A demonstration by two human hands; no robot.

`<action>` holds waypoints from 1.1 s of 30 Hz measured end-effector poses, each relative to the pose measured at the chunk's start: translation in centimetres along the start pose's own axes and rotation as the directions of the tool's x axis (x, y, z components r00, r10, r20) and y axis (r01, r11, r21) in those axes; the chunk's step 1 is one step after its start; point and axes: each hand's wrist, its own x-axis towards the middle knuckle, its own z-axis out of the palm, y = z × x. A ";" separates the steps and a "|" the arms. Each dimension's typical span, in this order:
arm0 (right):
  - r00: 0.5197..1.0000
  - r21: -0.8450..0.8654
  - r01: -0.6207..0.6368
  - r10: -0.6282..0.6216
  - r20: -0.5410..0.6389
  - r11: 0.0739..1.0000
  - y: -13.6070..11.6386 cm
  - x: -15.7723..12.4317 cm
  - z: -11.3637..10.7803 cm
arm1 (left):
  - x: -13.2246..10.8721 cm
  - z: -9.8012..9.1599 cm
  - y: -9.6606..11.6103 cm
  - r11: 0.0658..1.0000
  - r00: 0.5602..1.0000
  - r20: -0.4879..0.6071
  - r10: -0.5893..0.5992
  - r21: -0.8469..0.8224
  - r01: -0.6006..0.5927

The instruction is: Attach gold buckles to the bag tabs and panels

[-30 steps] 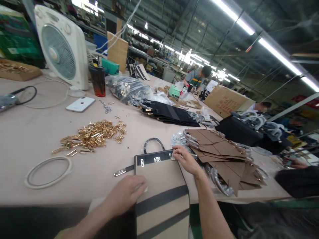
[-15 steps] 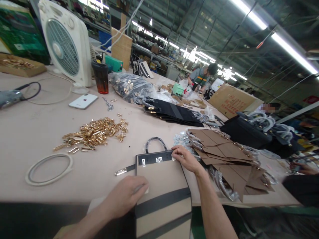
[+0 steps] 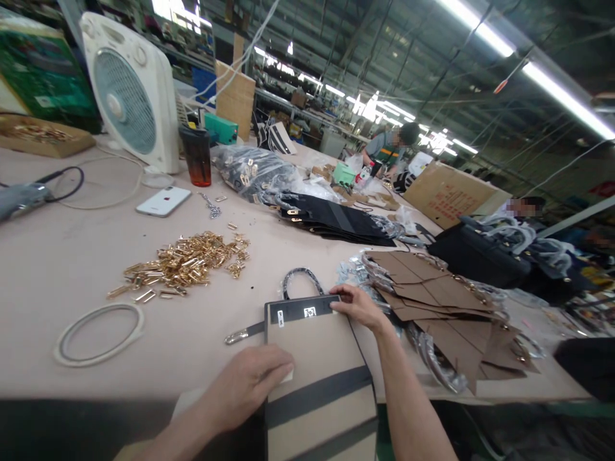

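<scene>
Now the right hand spreads slightly wider at the top corner of the bag, hold unclear; the left hand pinches a pale scrap. Corner pressing seems underway, needing steadiness.

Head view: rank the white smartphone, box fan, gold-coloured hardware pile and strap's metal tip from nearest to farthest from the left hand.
1. Strap's metal tip, just beyond the left hand
2. Gold-coloured hardware pile, farther forward-left
3. White smartphone, beyond the pile
4. Box fan, behind the smartphone
</scene>
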 end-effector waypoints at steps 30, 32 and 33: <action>0.935 -0.360 0.309 -0.350 -0.054 0.880 -10.1 -11.1 14.6 | -1.2 -1.8 2.0 1.000 0.992 0.122 -0.021 0.026 0.018; 0.942 -0.359 0.287 -0.330 -0.062 0.888 -10.3 -11.2 14.4 | -1.3 -1.9 2.2 0.999 0.991 0.127 -0.034 0.035 0.030; 0.944 -0.357 0.279 -0.322 -0.066 0.892 -10.4 -11.3 14.4 | -1.3 -1.9 2.2 0.999 0.991 0.124 -0.043 0.034 0.039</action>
